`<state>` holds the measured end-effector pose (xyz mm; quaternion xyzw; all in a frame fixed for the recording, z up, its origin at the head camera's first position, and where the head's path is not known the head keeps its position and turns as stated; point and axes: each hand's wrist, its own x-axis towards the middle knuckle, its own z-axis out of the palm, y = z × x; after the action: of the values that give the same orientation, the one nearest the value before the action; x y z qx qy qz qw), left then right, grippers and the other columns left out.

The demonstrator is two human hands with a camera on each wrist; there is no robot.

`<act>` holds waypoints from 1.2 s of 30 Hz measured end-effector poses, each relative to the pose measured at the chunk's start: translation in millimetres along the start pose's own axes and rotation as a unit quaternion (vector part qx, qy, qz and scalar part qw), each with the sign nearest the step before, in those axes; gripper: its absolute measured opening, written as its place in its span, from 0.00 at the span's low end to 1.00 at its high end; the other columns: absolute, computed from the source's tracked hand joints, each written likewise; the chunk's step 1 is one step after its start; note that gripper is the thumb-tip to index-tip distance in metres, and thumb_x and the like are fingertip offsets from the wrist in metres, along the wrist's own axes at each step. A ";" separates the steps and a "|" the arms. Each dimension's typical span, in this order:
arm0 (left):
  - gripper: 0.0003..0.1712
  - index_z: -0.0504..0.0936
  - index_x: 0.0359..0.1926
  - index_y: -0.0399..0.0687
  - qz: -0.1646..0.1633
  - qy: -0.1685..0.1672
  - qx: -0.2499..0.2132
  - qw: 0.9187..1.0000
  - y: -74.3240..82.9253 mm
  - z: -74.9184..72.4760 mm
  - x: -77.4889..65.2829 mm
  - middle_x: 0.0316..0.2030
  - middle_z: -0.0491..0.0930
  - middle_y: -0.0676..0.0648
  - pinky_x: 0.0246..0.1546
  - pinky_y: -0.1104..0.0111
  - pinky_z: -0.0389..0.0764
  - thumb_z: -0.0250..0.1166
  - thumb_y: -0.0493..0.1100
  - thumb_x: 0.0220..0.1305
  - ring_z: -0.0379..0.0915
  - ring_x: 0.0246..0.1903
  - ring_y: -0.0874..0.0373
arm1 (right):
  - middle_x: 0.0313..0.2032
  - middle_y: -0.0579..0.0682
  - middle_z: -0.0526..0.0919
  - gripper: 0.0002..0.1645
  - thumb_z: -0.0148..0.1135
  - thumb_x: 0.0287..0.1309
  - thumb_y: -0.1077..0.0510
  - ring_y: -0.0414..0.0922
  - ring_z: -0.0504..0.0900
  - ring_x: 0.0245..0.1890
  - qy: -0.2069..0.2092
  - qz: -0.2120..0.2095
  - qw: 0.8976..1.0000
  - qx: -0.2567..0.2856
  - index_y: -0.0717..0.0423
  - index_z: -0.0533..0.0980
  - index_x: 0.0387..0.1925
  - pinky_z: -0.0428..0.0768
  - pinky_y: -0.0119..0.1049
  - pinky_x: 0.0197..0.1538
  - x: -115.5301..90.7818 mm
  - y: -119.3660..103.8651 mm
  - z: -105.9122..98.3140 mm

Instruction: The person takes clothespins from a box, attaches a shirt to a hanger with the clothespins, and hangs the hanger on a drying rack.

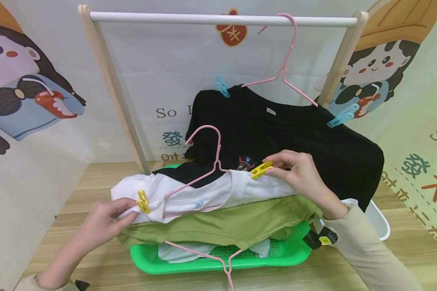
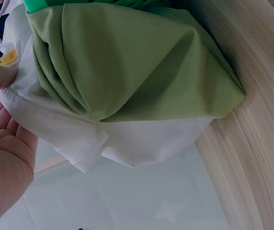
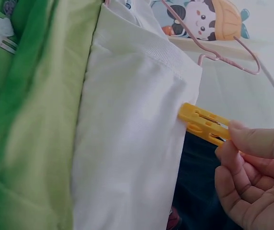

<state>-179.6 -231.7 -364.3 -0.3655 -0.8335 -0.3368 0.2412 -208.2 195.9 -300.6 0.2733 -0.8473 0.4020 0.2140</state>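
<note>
A white T-shirt (image 1: 189, 198) lies on a pink hanger (image 1: 217, 155) whose hook points up. My right hand (image 1: 298, 169) pinches a yellow clothespin (image 3: 205, 125) at one shoulder of the shirt; in the right wrist view its tip meets the fabric edge. My left hand (image 1: 107, 220) holds the shirt's other sleeve between thumb and fingers, next to a second yellow clothespin (image 1: 143, 202) clipped at that shoulder. Under the shirt lies an olive-green garment (image 2: 122, 67), with another pink hanger (image 1: 223, 262) sticking out below it.
Behind, a black T-shirt (image 1: 287, 129) with blue clothespins (image 1: 343, 116) hangs by a pink hanger from the rack's white rod (image 1: 189, 18). A green basket (image 1: 145, 262) holding clothes sits on the wooden surface (image 1: 80, 198). Part of a white container (image 1: 382, 226) shows at right.
</note>
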 end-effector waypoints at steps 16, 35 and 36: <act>0.13 0.83 0.27 0.41 0.006 -0.001 0.002 1.000 -1.4 0.1 -0.2 0.24 0.82 0.51 0.26 0.84 0.73 0.68 0.22 0.38 0.70 0.26 0.76 | 0.29 0.50 0.80 0.15 0.71 0.44 0.70 0.41 0.75 0.27 -0.079 0.041 0.996 0.005 0.66 0.81 0.38 0.77 0.28 0.30 5.2 3.8 2.7; 0.06 0.83 0.28 0.40 -0.001 -0.008 0.001 1.000 -0.2 -2.2 -2.1 0.25 0.83 0.47 0.28 0.84 0.74 0.69 0.28 0.48 0.73 0.27 0.74 | 0.34 0.50 0.84 0.04 0.67 0.52 0.63 0.48 0.80 0.35 -0.139 -0.021 0.967 -0.210 0.58 0.83 0.32 0.78 0.43 0.36 -18.3 20.0 0.0; 0.06 0.83 0.28 0.40 0.001 -0.008 0.000 1.000 0.1 -2.2 -1.8 0.25 0.83 0.47 0.28 0.84 0.74 0.69 0.28 0.48 0.73 0.27 0.74 | 0.34 0.50 0.84 0.04 0.67 0.52 0.63 0.47 0.80 0.35 -0.140 -0.019 0.967 -0.213 0.57 0.83 0.32 0.78 0.43 0.36 -18.6 18.7 -1.0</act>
<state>-178.1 -234.1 -364.0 -0.3686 -0.8354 -0.3335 0.2346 -205.8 212.0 -321.4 0.2909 -0.9296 0.1663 0.1536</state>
